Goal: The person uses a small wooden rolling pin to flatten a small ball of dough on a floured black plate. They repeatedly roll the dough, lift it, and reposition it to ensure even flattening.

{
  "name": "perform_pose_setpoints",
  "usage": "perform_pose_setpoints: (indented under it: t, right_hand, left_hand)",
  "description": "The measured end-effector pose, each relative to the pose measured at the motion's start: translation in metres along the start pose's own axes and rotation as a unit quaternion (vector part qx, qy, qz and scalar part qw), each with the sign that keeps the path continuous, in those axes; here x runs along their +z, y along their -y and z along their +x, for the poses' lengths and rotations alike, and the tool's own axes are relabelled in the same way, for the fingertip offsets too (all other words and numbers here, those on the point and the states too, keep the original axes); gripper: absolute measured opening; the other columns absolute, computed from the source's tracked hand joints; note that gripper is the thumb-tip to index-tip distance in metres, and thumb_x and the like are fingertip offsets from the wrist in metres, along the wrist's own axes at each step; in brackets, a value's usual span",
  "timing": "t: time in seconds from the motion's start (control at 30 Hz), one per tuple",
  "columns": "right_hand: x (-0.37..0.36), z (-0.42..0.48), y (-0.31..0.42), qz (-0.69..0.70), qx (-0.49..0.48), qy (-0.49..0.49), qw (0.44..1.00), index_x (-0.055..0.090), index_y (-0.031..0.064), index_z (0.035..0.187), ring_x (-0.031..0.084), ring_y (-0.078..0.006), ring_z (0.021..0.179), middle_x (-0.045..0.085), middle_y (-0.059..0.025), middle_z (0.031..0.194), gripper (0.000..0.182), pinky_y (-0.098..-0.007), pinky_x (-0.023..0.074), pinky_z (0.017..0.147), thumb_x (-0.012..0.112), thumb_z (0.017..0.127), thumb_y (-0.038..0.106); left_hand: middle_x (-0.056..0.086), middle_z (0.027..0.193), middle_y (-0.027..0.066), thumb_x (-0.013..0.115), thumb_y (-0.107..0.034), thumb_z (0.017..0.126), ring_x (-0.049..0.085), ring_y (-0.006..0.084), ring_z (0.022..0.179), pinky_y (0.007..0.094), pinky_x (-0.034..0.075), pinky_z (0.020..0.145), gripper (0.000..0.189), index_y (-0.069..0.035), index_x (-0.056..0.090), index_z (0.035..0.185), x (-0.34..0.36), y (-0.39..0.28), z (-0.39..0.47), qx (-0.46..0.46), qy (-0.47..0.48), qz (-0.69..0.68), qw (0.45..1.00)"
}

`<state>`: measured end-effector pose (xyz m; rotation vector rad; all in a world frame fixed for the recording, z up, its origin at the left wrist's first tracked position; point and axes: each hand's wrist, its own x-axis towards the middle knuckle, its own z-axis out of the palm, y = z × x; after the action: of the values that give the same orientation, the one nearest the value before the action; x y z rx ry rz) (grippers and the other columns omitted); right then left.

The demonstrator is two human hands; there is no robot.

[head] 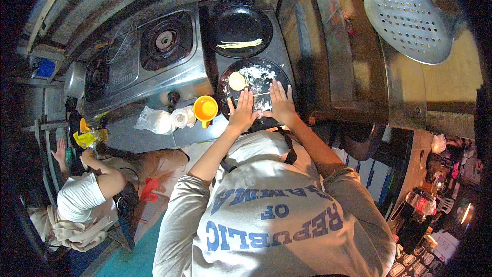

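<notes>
My left hand [243, 110] and my right hand [281, 103] lie palm down, fingers pointing away from me, over a round black plate [226, 70] dusted with white flour. A thin strand of dough [263, 94] runs between them, its ends under or beside my fingers. Left of the strand's middle, on the same plate, rests a round lump of dough [237, 80]. Beyond it stands a black round pan [239, 23] with several thin dough strips [240, 44] laid side by side near its closer edge. Whether my palms press on the strand cannot be told.
An orange cup [205, 108] and plastic bags with white contents [161, 120] stand left of the plate. Farther left is a metal gas stove [180, 71]. A perforated metal skimmer [409, 21] hangs at the upper right. Another person [82, 196] sits at the lower left.
</notes>
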<state>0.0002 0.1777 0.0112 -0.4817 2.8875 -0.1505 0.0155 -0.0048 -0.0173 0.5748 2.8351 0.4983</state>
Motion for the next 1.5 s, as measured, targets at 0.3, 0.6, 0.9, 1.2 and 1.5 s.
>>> perform_pose_setpoints:
  t: [0.3,0.6,0.9,1.2,1.5]
  right_hand:
    - [-0.005,-0.004,0.005,0.021,-0.026,-0.037,0.999,0.019,-0.0055,0.136,0.018,-0.0337,0.133,0.014,-0.0207,0.144,0.106,-0.0572,0.0113,0.104,0.060,0.065,0.061]
    - [0.006,-0.019,0.007,0.007,-0.003,-0.012,1.000,0.024,-0.0057,0.134,0.019,-0.0319,0.132,0.019,-0.0208,0.143,0.114,-0.0538,0.0101,0.106,0.063,0.056,0.067]
    - [0.004,-0.012,0.006,0.020,-0.001,-0.013,1.000,0.023,-0.0067,0.134,0.018,-0.0337,0.133,0.017,-0.0231,0.143,0.109,-0.0542,0.0091,0.106,0.057,0.062,0.067]
    - [0.009,0.006,0.001,0.011,0.004,-0.015,1.000,0.017,-0.0080,0.136,0.013,-0.0306,0.135,0.011,-0.0205,0.145,0.115,-0.0548,0.0056,0.106,0.063,0.059,0.064]
    - [0.003,-0.007,0.001,-0.005,0.010,0.010,1.000,0.019,-0.0087,0.135,0.014,-0.0309,0.135,0.015,-0.0217,0.144,0.116,-0.0524,0.0055,0.107,0.061,0.058,0.066]
  left_hand:
    - [0.018,0.145,0.0156,0.038,-0.037,0.090,0.017,0.0259,0.135,0.0626,-0.001,0.101,0.063,-0.001,0.020,0.138,-0.007,-0.005,0.004,0.021,-0.071,-0.070,0.995]
    - [0.009,0.147,0.0144,0.037,-0.048,0.089,0.011,0.0240,0.137,0.0640,-0.003,0.100,0.074,-0.001,0.012,0.140,-0.002,-0.006,-0.009,0.006,0.054,-0.011,0.998]
    - [0.009,0.147,0.0158,0.035,-0.053,0.087,0.012,0.0267,0.136,0.0680,-0.004,0.096,0.077,-0.001,0.012,0.140,-0.001,-0.001,-0.008,0.000,0.062,0.006,0.998]
    - [0.003,0.148,0.0164,0.036,-0.060,0.084,0.006,0.0264,0.137,0.0658,-0.002,0.099,0.086,0.000,0.010,0.140,-0.001,0.006,0.003,-0.005,0.040,0.018,0.999]
    - [0.003,0.148,0.0165,0.037,-0.066,0.079,0.007,0.0264,0.137,0.0661,-0.005,0.098,0.095,0.000,0.007,0.140,-0.007,0.002,-0.007,-0.024,0.068,-0.017,0.997]
